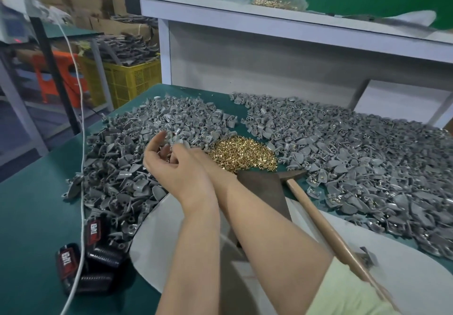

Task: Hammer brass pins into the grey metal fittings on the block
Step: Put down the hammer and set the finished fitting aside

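Grey metal fittings lie in two big heaps, a left heap point(137, 128) and a right heap point(367, 158). A pile of brass pins point(245, 154) sits between them. My left hand point(171, 167) is cupped over the left heap, fingers curled round a few grey fittings. My right hand point(199, 156) reaches in just behind it, fingers mostly hidden. The dark brown block point(264, 189) stands in front of the pins, partly covered by my right forearm. The hammer point(318, 219) lies beside it, wooden handle pointing toward me, with no hand on it.
A white round board point(152, 231) lies under my arms on the green table point(31, 211). Black "TAPED" packs point(68, 258) and a white cable point(82, 143) lie at the left. A bag of brass pins point(274, 1) rests on the white shelf; a yellow crate point(130, 77) stands behind.
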A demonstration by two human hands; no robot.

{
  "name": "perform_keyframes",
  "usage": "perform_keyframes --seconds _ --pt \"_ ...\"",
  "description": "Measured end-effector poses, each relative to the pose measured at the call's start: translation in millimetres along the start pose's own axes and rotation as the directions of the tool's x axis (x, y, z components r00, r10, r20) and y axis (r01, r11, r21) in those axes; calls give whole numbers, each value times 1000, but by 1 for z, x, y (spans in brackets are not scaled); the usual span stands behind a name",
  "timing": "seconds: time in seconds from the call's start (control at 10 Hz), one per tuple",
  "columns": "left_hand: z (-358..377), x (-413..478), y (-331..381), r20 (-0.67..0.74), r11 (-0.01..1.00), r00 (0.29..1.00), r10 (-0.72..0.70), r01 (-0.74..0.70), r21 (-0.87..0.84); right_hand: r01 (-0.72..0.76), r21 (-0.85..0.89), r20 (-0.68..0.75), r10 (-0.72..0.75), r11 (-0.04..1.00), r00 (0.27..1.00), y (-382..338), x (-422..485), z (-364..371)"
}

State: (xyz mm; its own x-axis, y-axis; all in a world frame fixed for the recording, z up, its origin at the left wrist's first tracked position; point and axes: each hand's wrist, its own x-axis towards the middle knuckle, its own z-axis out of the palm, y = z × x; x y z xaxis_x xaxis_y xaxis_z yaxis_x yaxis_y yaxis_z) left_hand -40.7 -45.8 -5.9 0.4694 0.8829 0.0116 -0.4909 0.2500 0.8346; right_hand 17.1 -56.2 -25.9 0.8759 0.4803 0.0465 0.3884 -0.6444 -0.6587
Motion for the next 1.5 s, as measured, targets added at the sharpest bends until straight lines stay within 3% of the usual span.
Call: perform_keyframes --seconds 0.1,0.2,0.3,0.4,0.6,0.7,0.9,1.0,1.1,1.2,1.3,1.5 --pt "0 1 -4 -8 1000 1000 -5 5 21 -69 57 15 68 996 998 -1 3 -7" --pt "0 -1 -2 61 997 997 -57 54 54 -98 3 -32 98 995 995 1 -1 -32" --pt "1 -2 -7 174 988 978 -113 92 123 -42 118 -147 59 992 987 11 -21 -64" --pt "2 -7 -12 376 965 905 -197 111 238 11 192 -225 33 981 974 24 -48 -89" --pt "8 -27 -9 663 951 701 -261 68 302 48 111 -402 0 993 916 36 -91 -103" --pt "8 -30 -8 719 946 626 -301 100 309 38 127 -365 11 991 931 36 -105 -111" --pt "9 -32 -11 715 916 573 -400 230 329 1 140 -339 47 990 940 33 -119 -116" --pt "9 -31 -9 689 892 575 -441 362 270 -11 184 -374 80 983 924 36 -116 -117" --pt "8 -25 -5 601 860 642 -476 482 167 -55 241 -455 163 969 876 45 -103 -118" --pt "5 -19 -6 491 865 724 -485 479 148 -252 -59 -383 211 966 899 58 -78 -110" --pt "4 -15 -8 420 871 772 -477 481 103 -376 -283 -261 306 883 916 70 -47 -91" --pt "8 -20 -7 406 842 760 -507 538 45 -409 -533 -88 433 740 897 68 -4 -75"
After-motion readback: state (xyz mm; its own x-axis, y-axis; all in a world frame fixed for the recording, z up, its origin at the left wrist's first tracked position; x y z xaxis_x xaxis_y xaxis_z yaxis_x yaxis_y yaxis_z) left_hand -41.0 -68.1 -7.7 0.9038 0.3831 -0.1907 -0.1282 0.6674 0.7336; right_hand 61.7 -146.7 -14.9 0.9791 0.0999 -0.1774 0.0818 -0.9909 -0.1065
